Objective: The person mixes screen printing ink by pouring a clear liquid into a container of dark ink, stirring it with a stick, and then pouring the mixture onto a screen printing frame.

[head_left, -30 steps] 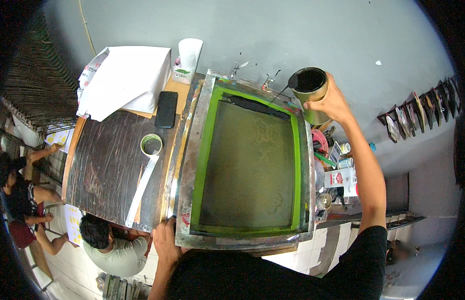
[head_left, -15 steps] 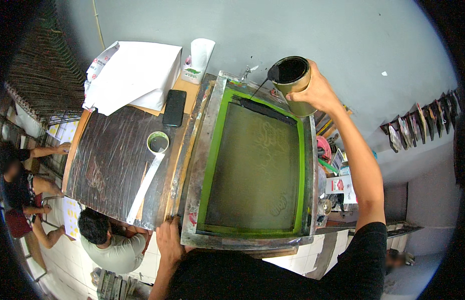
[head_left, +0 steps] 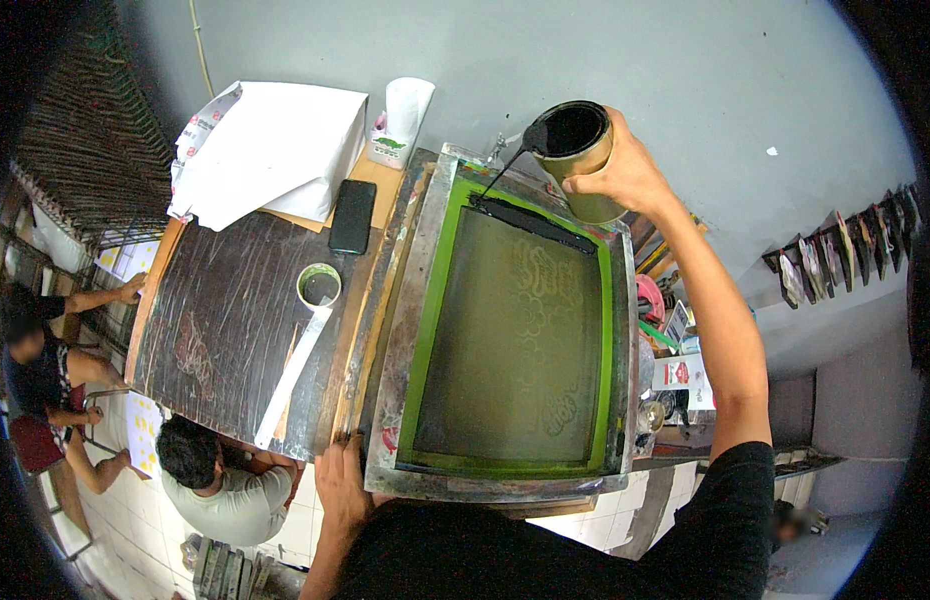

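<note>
My right hand (head_left: 625, 172) is wrapped round a paint can (head_left: 588, 185), tipped to the left above the far edge of the screen printing frame (head_left: 390, 420). A thin string of black ink (head_left: 500, 178) runs from the can's rim to the far left corner of the mesh. Ink lies in a thick black band along the far end of the mesh (head_left: 510, 350), which has a green border and faint lettering and shapes. My left hand (head_left: 342, 480) rests at the table's front edge, left of the frame, its fingers lying over the edge and holding nothing I can see.
On the dark wooden table (head_left: 220, 320) lie a tape roll (head_left: 318, 287), a white strip (head_left: 290, 385), a black phone (head_left: 352, 217) and a large white bag (head_left: 275, 145). A person (head_left: 225, 480) sits by the table's near side; another (head_left: 45, 370) is at far left.
The can has shifted slightly left and up in my right hand. The falling ink string looks thicker, and it lands at the far left corner. My left hand stays in place.
</note>
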{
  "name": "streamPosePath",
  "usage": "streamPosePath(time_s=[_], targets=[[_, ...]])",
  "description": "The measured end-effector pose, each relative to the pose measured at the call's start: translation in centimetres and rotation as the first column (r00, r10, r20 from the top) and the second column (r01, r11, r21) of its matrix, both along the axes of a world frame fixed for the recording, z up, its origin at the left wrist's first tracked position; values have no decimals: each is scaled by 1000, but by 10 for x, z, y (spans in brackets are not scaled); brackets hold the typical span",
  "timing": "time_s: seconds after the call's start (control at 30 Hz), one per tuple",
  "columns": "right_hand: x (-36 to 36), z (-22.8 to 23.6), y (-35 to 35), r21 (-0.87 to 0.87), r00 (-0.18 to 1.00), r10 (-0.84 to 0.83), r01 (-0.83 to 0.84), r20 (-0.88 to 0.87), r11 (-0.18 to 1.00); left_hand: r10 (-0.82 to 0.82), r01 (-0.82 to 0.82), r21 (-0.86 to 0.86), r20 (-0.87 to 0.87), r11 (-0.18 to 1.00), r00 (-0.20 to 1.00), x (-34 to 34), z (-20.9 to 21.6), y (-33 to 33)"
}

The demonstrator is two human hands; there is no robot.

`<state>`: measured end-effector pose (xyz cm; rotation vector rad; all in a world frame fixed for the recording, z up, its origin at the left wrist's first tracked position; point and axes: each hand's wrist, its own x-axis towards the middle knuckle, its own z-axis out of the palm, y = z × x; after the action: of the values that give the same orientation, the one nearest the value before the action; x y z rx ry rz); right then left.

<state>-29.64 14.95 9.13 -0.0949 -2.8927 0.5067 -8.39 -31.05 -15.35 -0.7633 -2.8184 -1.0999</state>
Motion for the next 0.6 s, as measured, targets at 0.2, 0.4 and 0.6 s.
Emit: streamPosePath(time_s=[0.2,0.4,0.6], targets=[[12,-3,23,1,999,-39,39,8,999,-15,15,-2,-6,1000,1000,-1,2,1],[37,-2,46,-48,997,-82,83,13,995,2,-2,-6,15,1000,1000,-1,2,2],[69,0,71,-24,986,-167,167,12,986,9,-9,-19,11,1000,1000,2,-4,0]])
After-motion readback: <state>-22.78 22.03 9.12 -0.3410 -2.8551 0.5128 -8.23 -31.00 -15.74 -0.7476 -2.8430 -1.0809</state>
